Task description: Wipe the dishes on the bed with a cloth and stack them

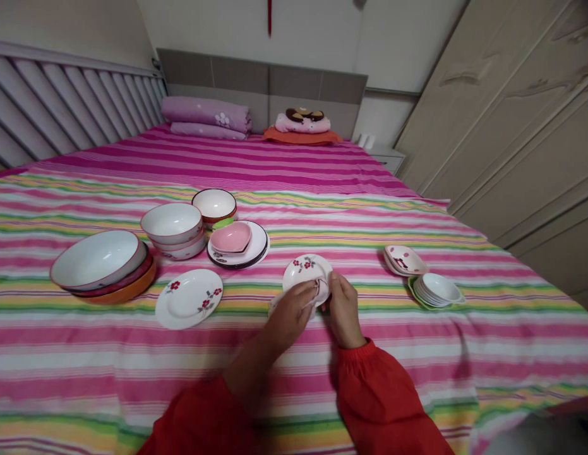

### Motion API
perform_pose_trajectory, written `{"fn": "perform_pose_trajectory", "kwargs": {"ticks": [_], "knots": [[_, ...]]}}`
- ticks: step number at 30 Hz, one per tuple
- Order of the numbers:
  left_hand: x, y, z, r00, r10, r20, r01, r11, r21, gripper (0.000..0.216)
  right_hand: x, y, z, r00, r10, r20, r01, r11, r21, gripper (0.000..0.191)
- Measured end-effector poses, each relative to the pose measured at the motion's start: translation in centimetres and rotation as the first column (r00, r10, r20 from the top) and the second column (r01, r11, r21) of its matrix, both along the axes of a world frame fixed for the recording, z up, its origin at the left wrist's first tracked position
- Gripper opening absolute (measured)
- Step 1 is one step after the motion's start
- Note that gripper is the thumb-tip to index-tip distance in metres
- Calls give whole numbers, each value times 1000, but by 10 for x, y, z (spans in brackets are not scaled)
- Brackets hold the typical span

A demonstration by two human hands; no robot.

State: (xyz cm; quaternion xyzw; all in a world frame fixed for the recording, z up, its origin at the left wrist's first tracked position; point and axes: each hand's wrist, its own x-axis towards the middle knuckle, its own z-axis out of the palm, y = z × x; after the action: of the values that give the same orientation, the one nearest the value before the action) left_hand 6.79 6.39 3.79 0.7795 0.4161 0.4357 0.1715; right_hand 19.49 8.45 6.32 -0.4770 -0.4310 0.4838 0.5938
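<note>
Both hands, left hand [294, 311] and right hand [343, 306], grip the small plate [306, 270], face tilted toward 6 o'clock.

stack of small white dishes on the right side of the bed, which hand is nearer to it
Right. The right hand lies between the stack of small white dishes and the left hand, though still apart from the stack; the left hand sits farther off, beside the small flowered plate.

No text, label, brand, number or sign can be read anywhere.
</note>
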Motion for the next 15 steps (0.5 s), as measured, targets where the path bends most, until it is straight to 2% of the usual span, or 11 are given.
{"fn": "perform_pose_trajectory", "kwargs": {"ticks": [2,5,7,9,12,14,15], "knots": [[-1,3,0,999,40,-12,-40,999,4,38,-6,-3,-1,998,67,17,-67,998,-22,44],[-9,10,-1,977,214,-11,-214,977,-17,42,-13,-9,-3,984,172,52,-171,985,-11,42],[-14,14,-3,949,316,1,-316,948,-46,45,-15,-10,-2,979,189,72,-190,982,15,41],[-16,15,-3,939,345,11,-343,936,-76,45,-12,-10,0,987,142,80,-145,989,33,41],[-14,12,2,953,295,76,-285,951,-120,40,-4,-5,2,998,14,63,-17,999,46,41],[-12,9,8,926,314,212,-278,943,-180,33,1,-2,3,998,-68,11,67,997,47,41],[-12,8,13,881,362,306,-293,924,-247,30,2,0,4,995,-97,-33,98,995,36,40]]}}
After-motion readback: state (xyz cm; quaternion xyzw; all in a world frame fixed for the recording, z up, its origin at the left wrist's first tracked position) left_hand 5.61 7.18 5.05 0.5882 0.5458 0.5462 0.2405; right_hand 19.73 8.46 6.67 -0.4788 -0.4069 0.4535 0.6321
